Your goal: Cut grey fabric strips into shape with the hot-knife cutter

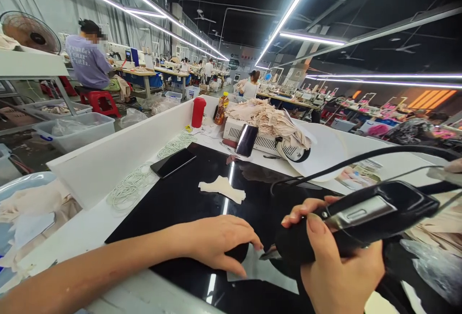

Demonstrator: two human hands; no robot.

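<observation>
Busy sewing floor behind us, strip lights and people at machines, but what matters is the glossy black mat [180, 198] on our bench. Our right hand [339, 270] is wrapped tight round a black handheld tool [361, 217] (some corded cutter by the look of it, we can't make out the blade end clearly), thumb laid along the top beside the metal plate. Its long axis runs from upper right down to lower left, so the nose points straight at our left hand [220, 244], and the tip sits just beside those fingertips. That hand lies palm down, fingers loosely spread and not closed round anything, resting on a dark rounded piece [238, 252] on the mat. Between the two hands, right under the tool's nose, a pale sheet [260, 270] lies flat. So the left hand is the one on the dark piece, and the right reaches the sheet only through the tool. Well apart from both hands, a cream cut piece [222, 188] lies mid-mat, a phone [173, 162] sits at the mat's far-left corner, and a pile of cream pieces [269, 119] tops the machine behind.
</observation>
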